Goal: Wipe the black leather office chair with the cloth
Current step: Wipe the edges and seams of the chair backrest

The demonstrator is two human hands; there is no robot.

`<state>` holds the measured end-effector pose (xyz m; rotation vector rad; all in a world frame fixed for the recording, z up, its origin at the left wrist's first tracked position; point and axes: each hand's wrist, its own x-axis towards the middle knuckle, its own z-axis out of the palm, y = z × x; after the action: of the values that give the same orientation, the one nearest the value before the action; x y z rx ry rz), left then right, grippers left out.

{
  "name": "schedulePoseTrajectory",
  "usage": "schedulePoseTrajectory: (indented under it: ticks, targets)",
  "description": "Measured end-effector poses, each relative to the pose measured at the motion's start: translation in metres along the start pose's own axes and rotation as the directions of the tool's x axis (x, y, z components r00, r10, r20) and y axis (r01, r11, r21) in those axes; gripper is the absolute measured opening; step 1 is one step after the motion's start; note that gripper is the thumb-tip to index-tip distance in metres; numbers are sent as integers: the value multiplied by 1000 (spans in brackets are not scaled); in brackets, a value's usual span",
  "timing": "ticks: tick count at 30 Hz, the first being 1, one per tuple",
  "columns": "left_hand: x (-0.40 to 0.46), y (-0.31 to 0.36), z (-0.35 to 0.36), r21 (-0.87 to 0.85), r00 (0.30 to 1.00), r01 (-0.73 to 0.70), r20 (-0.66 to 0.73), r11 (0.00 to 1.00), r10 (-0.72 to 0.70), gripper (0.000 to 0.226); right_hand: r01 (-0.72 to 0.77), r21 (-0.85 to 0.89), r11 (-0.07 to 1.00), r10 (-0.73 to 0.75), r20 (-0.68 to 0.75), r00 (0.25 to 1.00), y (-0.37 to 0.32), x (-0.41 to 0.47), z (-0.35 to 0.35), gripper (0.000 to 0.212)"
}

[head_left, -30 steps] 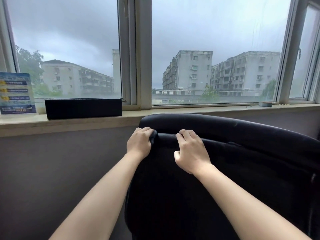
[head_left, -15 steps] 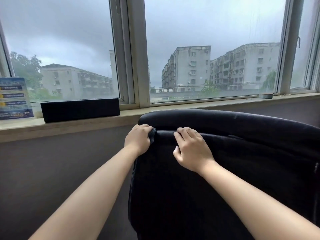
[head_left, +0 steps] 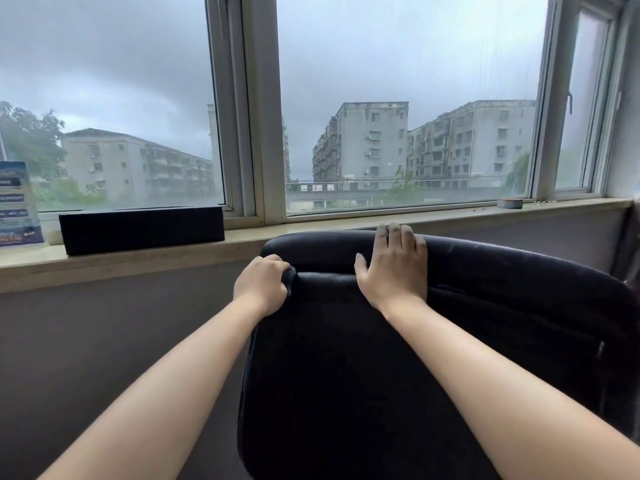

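Note:
The black leather office chair stands in front of me with its backrest toward the window. A dark cloth is draped over the backrest, hard to tell apart from the leather. My left hand grips a bunched corner of the cloth at the backrest's upper left. My right hand lies flat on the top of the backrest, fingers straight and reaching over the top edge.
A pale window sill runs behind the chair, close to its top. On it stand a long black box, a blue printed card at the far left and a small round object at the right. Grey wall below the sill.
My right hand has let go of the cloth's top edge, opened, and moved up and right onto the backrest's top. My left hand keeps its grip.

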<state>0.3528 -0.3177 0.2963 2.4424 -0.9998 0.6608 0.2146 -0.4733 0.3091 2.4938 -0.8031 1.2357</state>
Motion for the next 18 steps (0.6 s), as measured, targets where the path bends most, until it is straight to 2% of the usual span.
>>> schedulePoseTrajectory:
  ticks: [7, 13, 18]
  targets:
    - [1, -2, 5, -10, 1000, -9, -14, 1000, 8, 39, -44, -115, 992, 52, 66, 996, -5, 8, 3, 73]
    - [-8, -8, 6, -26, 996, 56, -70, 998, -58, 35, -31, 128, 991, 24, 59, 998, -10, 21, 10, 56]
    - [-25, -43, -11, 27, 981, 114, -159, 993, -108, 39, 74, 226, 971, -92, 73, 993, -50, 29, 20, 54]
